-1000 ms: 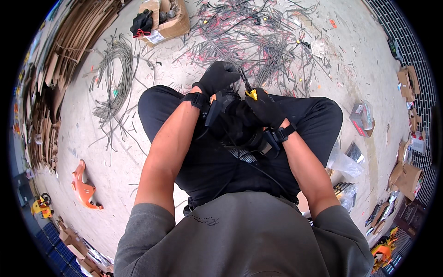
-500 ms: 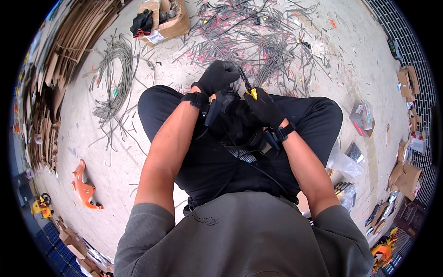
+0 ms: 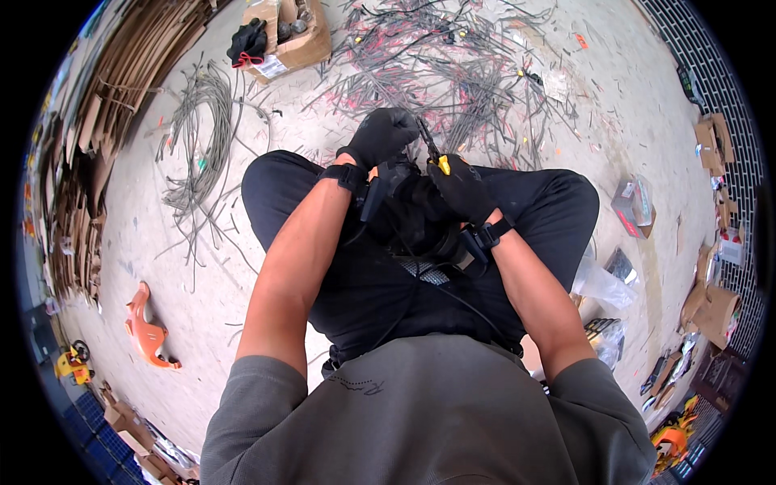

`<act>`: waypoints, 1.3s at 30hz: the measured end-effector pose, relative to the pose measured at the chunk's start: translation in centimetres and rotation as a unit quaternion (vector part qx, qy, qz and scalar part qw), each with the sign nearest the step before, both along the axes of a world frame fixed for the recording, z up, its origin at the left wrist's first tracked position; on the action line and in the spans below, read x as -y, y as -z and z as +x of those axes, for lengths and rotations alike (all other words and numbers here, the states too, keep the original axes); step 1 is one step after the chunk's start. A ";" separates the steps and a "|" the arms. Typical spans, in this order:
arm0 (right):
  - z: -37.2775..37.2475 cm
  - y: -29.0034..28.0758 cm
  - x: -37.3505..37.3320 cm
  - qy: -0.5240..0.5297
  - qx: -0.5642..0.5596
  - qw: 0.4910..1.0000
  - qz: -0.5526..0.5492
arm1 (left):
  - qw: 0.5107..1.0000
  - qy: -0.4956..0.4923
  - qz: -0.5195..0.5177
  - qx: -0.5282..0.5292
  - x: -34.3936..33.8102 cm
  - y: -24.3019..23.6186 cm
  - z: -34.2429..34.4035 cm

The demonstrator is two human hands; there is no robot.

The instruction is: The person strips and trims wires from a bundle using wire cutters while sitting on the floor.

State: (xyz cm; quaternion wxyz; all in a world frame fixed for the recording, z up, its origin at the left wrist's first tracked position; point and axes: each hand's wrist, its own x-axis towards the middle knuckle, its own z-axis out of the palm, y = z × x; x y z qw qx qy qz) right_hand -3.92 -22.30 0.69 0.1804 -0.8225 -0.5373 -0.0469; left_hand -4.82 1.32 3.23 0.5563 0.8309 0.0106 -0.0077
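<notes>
Both my hands wear black gloves and meet above my crossed legs. My right hand [image 3: 462, 186] is wrapped round a pair of pliers [image 3: 444, 166] with yellow on the handles. Their dark jaws point up and to the left, toward the fingers of my left hand [image 3: 383, 134]. That hand is closed, thumb side toward the jaws. What it pinches, if anything, is too small and dark to make out. Just beyond both hands lies a wide heap of cut grey and red cable pieces [image 3: 469, 93] on the floor.
A cardboard box [image 3: 311, 44] with a black cloth item stands beyond my left knee. Left of me lie a coil of grey cable [image 3: 198, 137] and an orange plastic part [image 3: 145, 327]. Flattened cardboard [image 3: 89, 162] is stacked at far left. A small clear-sided box [image 3: 634, 206] sits right.
The pliers have turned slightly near my left hand's fingers. My left hand has dropped a little; otherwise both arms hold nearly the same pose.
</notes>
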 end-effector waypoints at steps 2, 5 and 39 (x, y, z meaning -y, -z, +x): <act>0.2 0.3 0.1 -0.006 -0.013 1.000 0.004 | 1.000 -0.001 0.010 -0.009 0.2 -0.3 0.0; 0.1 -0.1 0.0 -0.015 -0.040 0.999 -0.004 | 0.999 -0.005 0.028 -0.018 0.2 -0.2 0.0; 0.3 2.4 0.1 0.035 -0.143 0.989 -0.012 | 0.990 0.020 -0.066 -0.125 0.3 0.0 0.2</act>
